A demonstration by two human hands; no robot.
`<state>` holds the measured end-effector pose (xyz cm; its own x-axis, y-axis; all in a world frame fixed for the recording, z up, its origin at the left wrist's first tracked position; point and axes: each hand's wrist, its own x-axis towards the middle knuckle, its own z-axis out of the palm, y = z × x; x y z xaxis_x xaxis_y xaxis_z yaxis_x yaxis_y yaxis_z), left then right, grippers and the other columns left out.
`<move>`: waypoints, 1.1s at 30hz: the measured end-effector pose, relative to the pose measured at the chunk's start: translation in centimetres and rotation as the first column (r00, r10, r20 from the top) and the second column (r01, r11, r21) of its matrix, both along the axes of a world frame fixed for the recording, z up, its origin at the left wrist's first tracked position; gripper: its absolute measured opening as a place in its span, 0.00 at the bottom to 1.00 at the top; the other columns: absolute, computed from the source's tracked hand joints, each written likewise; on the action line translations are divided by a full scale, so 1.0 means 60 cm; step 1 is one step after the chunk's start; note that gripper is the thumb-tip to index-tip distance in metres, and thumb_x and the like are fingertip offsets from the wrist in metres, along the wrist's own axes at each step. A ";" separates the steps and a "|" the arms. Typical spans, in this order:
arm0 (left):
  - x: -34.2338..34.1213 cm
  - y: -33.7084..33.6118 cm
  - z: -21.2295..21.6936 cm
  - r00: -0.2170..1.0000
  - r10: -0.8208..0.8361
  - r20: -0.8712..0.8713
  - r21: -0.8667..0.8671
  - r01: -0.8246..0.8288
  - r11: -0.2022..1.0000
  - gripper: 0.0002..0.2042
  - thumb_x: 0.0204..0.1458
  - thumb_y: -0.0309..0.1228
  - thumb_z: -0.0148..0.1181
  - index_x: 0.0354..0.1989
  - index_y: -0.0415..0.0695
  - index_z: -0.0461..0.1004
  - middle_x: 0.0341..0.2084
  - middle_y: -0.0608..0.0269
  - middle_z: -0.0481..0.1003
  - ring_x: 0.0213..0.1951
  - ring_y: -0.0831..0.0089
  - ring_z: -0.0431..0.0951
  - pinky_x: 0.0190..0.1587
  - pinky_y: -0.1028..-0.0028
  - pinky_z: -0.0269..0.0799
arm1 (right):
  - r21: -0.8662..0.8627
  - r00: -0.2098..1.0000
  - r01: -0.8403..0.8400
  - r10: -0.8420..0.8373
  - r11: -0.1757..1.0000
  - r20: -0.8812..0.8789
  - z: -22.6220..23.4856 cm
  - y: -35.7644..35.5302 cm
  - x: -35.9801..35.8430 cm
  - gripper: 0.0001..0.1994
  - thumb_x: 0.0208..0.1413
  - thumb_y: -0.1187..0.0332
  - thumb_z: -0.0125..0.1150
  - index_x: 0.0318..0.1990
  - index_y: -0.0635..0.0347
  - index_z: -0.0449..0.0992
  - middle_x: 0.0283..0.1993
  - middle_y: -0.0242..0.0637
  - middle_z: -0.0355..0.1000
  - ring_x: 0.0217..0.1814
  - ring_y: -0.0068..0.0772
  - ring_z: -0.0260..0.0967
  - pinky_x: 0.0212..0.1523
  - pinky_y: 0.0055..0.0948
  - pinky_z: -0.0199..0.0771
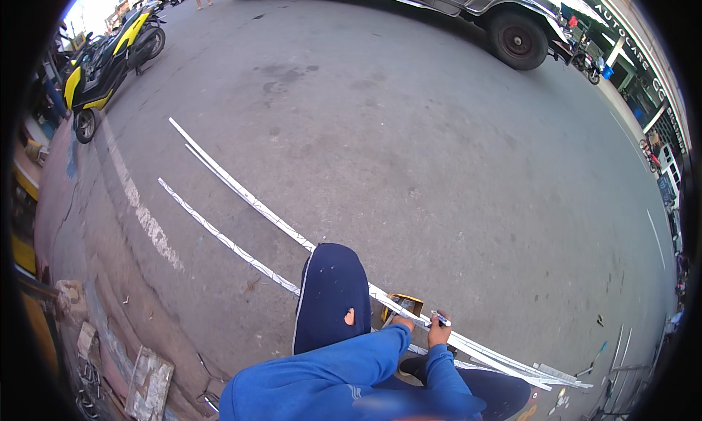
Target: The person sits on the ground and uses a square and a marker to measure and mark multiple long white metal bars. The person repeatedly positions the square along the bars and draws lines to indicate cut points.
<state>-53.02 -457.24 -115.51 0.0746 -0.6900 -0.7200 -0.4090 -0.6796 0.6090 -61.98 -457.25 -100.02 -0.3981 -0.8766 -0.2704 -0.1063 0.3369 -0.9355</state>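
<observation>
Several long, narrow white strips [248, 196] with dark marks run diagonally across the pavement and pass beside my bent knee. My left hand [403, 321] is closed at the edge of a strip in front of me; its fingers are partly hidden. Just right of it, my right hand [439, 335] grips a white and blue marker pen [442, 318] over the same strip. Close beyond my left hand lies a yellow and dark object [404, 302], its kind unclear. A second marked strip [227, 241] lies nearer, partly covered by my leg.
A parked yellow and black scooter [110, 62] stands at the far left. Across the far side is a silver vehicle [468, 4] with a large wheel [517, 40]. Concrete blocks [150, 383] lie near left. Thin rods [621, 351] are on the ground at right.
</observation>
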 end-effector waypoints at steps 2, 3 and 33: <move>0.002 0.001 0.009 1.000 -0.007 0.000 -0.021 0.007 1.000 0.19 0.58 0.38 0.43 0.52 0.40 0.70 0.55 0.47 0.68 0.58 0.56 0.66 0.62 0.64 0.59 | -0.026 0.999 -0.026 0.025 0.999 -0.020 -0.013 0.000 -0.005 0.13 0.55 0.75 0.56 0.48 0.64 0.72 0.33 0.37 0.72 0.27 0.23 0.67 0.27 0.23 0.70; 0.003 0.003 0.015 1.000 -0.008 -0.029 -0.007 0.008 1.000 0.20 0.58 0.38 0.43 0.53 0.40 0.69 0.55 0.47 0.67 0.59 0.57 0.65 0.63 0.64 0.58 | -0.015 1.000 -0.008 0.007 1.000 -0.024 -0.021 0.001 -0.008 0.13 0.55 0.76 0.55 0.48 0.64 0.72 0.33 0.36 0.72 0.28 0.23 0.67 0.27 0.23 0.70; 0.031 0.002 0.082 0.965 0.235 -0.116 0.034 -0.232 0.972 0.12 0.51 0.33 0.57 0.36 0.37 0.79 0.31 0.49 0.79 0.38 0.54 0.79 0.45 0.61 0.70 | 0.279 0.784 -0.329 0.425 0.902 -0.453 -0.081 -0.063 -0.021 0.15 0.52 0.62 0.63 0.41 0.66 0.78 0.32 0.42 0.78 0.32 0.30 0.75 0.34 0.29 0.73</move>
